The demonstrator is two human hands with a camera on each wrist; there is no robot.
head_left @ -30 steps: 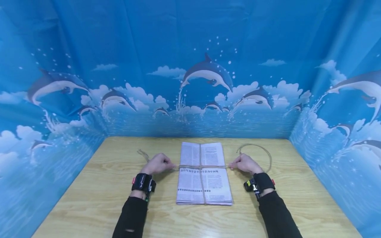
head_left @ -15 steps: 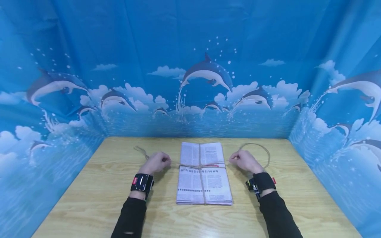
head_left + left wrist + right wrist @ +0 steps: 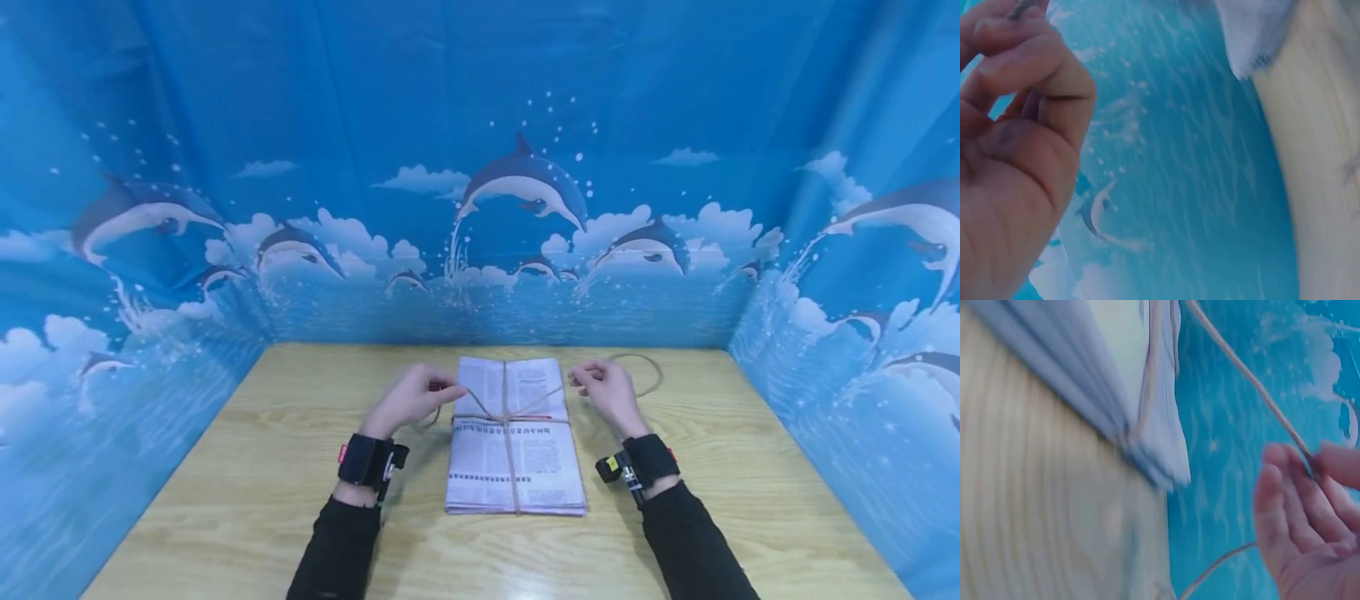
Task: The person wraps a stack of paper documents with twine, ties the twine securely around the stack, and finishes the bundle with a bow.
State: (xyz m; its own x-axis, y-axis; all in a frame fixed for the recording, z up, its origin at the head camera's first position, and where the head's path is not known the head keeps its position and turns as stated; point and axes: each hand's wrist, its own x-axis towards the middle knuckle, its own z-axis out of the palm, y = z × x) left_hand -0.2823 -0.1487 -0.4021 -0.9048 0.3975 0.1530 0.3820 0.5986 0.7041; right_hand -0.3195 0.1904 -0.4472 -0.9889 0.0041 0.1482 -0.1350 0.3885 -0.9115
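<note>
A stack of folded newspapers (image 3: 480, 458) lies on the wooden table, bound crosswise with brown twine (image 3: 511, 467). From the crossing, one twine end rises to the left hand (image 3: 415, 398), which pinches it between thumb and fingers above the stack's left edge. The other end slants up to the right hand (image 3: 609, 397), pinched at the stack's right edge. In the right wrist view, taut twine (image 3: 1254, 381) runs from the bundle to the thumb and fingers. The left wrist view catches only a bit of twine (image 3: 1022, 7) at the fingertips.
The wooden table (image 3: 247, 500) spreads around the bundle. A loose loop of the twine's tail (image 3: 658, 379) trails behind the right hand. A blue curtain (image 3: 480, 233) printed with dolphins encloses the back and sides. Each wrist wears a black strap with a camera.
Both hands have risen and moved toward the far side, the left one also inward. The twine ends, earlier stretched low and sideways, now slant upward in a V from the crossing.
</note>
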